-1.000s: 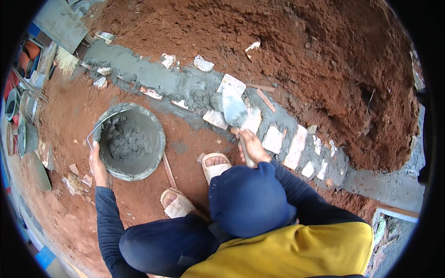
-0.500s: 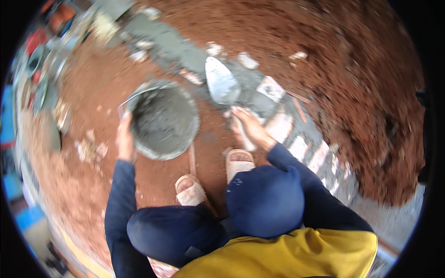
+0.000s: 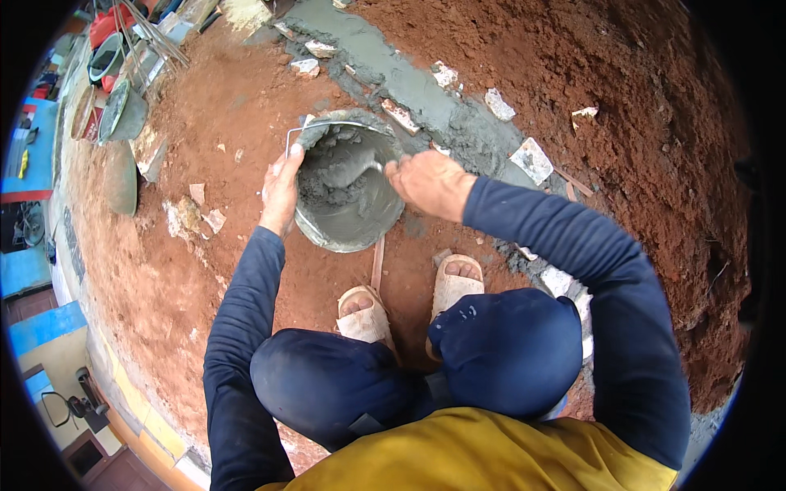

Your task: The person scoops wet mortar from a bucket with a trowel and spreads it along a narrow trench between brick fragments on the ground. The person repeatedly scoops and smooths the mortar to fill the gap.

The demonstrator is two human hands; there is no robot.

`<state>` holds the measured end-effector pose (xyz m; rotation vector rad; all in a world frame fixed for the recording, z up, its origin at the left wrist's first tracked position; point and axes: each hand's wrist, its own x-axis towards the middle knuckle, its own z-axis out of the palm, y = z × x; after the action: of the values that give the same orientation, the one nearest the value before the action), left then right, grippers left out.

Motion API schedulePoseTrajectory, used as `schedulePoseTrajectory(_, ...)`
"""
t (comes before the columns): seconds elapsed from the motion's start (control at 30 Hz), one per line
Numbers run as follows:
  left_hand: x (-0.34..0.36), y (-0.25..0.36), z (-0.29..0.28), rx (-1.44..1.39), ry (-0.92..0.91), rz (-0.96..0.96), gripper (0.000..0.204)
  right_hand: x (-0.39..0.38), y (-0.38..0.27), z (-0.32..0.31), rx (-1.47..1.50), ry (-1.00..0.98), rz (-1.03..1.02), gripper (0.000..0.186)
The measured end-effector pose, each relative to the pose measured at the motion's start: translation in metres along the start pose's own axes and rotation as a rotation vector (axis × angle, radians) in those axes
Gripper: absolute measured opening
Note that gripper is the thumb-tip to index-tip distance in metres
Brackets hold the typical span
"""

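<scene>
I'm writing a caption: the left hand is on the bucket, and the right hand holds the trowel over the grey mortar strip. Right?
Not quite: the head view shows the trowel inside the bucket, not over the grey mortar strip. The left hand is on the bucket and the right hand holds the trowel.
</scene>
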<state>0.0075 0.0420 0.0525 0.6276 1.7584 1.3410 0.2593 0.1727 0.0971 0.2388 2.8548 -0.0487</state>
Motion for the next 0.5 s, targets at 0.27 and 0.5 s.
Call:
schedulePoseTrajectory(0.27,0.010,0.023,0.050,-0.009,-0.042,0.016,0.053,0.044,0.035,-0.003,0.095,0.051,0.153,0.025)
schedulePoseTrajectory(0.5,0.006,0.009,0.025,0.055,-0.138,0.064,0.056,0.023,0.018,0.024,0.359,-0.343,0.158,0.030)
